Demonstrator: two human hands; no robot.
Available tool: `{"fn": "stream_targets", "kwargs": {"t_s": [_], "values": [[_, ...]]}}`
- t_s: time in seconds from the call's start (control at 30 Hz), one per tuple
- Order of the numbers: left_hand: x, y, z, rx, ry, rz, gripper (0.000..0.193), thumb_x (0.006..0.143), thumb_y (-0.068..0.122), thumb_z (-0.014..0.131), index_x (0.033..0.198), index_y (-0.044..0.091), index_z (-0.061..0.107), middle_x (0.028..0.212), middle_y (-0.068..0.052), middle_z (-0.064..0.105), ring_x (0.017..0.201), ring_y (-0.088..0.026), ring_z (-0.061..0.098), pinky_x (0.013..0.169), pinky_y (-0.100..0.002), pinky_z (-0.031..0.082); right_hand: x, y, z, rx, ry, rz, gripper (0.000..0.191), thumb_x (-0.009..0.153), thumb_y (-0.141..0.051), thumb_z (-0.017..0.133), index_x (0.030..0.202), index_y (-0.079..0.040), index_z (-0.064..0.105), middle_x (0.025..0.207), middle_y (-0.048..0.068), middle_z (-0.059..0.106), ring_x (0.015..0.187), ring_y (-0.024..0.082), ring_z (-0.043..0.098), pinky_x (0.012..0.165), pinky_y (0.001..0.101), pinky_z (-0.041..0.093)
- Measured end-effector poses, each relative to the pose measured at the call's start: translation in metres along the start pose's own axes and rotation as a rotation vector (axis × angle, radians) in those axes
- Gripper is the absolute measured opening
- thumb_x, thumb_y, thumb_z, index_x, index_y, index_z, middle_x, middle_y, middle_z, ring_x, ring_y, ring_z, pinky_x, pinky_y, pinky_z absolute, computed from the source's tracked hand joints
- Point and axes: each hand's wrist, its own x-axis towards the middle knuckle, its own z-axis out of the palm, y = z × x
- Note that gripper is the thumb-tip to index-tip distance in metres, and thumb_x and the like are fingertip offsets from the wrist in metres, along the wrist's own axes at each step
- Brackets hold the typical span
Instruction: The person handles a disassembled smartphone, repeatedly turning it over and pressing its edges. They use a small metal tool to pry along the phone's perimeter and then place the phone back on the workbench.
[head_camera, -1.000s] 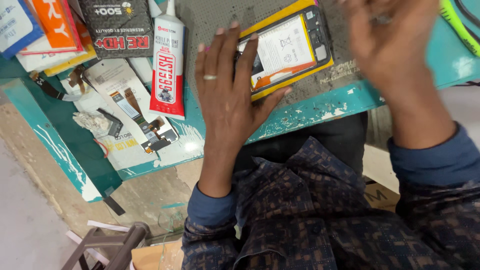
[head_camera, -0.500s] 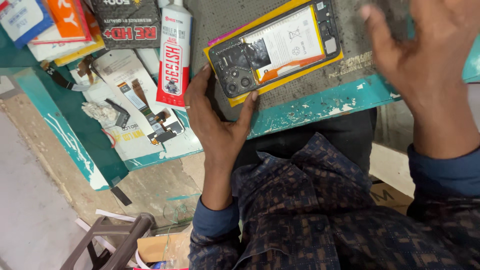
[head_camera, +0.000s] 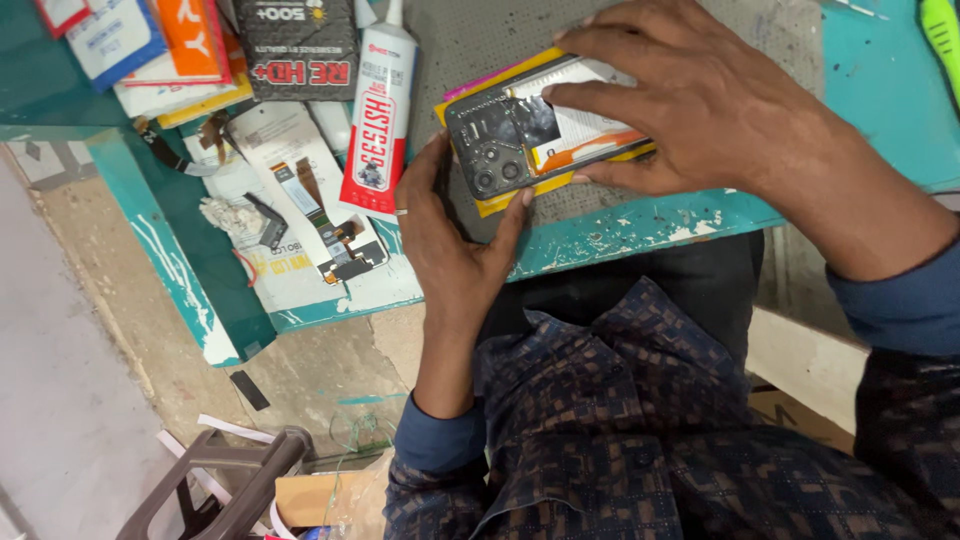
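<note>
1. Here, left hand (head_camera: 455, 245): fingers spread, cupping the near left corner of the phone (head_camera: 530, 135), thumb at its lower edge; a ring on one finger.
2. Right hand (head_camera: 690, 100): laid flat over the phone's right part, fingers apart, fingertips pressing on its opened back.
3. Phone: backless, in a yellow frame, lying tilted on the grey mat (head_camera: 480, 40) near the table's front edge, between both hands and touched by both.
4. Just left of the left hand: glue tube (head_camera: 380, 110), white and red, nozzle pointing away.
5. Further left: flex cables (head_camera: 320, 220) and small parts on white paper.
6. Beyond the tube: dark box (head_camera: 300, 50), with orange and blue packets beside it.
7. Beneath all: teal table (head_camera: 620, 235), paint chipped along its edge.
8. Far right: green tool (head_camera: 942, 40), well apart from the hands.
9. Below left: stool (head_camera: 220, 480) on the floor.
</note>
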Motion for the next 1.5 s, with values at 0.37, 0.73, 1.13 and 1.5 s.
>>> {"fn": "stream_targets", "kwargs": {"t_s": [0.37,0.73,1.13,1.5], "values": [[-0.016,0.061,-0.041,0.029,0.006,0.017,0.096,0.086,0.024,0.093,0.154,-0.005,0.033,0.147,-0.022,0.054,0.138,-0.036,0.057,0.119,-0.043,0.046,-0.023,-0.026,-0.039,-0.058,0.079,-0.033,0.063,0.083,-0.049,0.082,0.136,-0.018,0.071,0.141,0.019,0.058,0.13,0.036,0.054,0.11,0.0517,0.048],[0.02,0.102,-0.063,0.032,0.001,0.16,0.076,0.096,0.024,0.085,0.152,0.001,0.038,0.153,-0.02,0.05,0.142,-0.033,0.051,0.121,-0.045,0.042,-0.019,-0.035,-0.074,1.521,0.36,0.4,0.069,0.109,-0.055,0.06,0.149,0.0,0.051,0.139,0.019,0.06,0.122,0.026,0.06,0.11,0.0397,0.046],[0.153,0.086,-0.024,-1.394,-0.35,-0.341,0.036,0.114,0.034,0.049,0.127,0.002,0.059,0.111,-0.011,0.073,0.096,-0.014,0.07,0.087,-0.03,0.058,0.023,-0.033,-0.074,2.364,0.251,0.562,0.087,0.102,-0.066,0.043,0.161,-0.002,0.044,0.148,0.028,0.055,0.136,0.037,0.06,0.11,0.0598,0.052],[0.131,0.091,-0.029,-1.387,-0.391,-0.292,0.032,0.121,0.033,0.049,0.119,0.004,0.061,0.085,-0.003,0.066,0.065,-0.006,0.056,0.057,-0.02,0.044,0.017,-0.034,-0.069,2.262,0.259,0.57,0.086,0.104,-0.063,0.045,0.162,0.0,0.041,0.14,0.028,0.055,0.131,0.037,0.059,0.104,0.0603,0.056]]}}
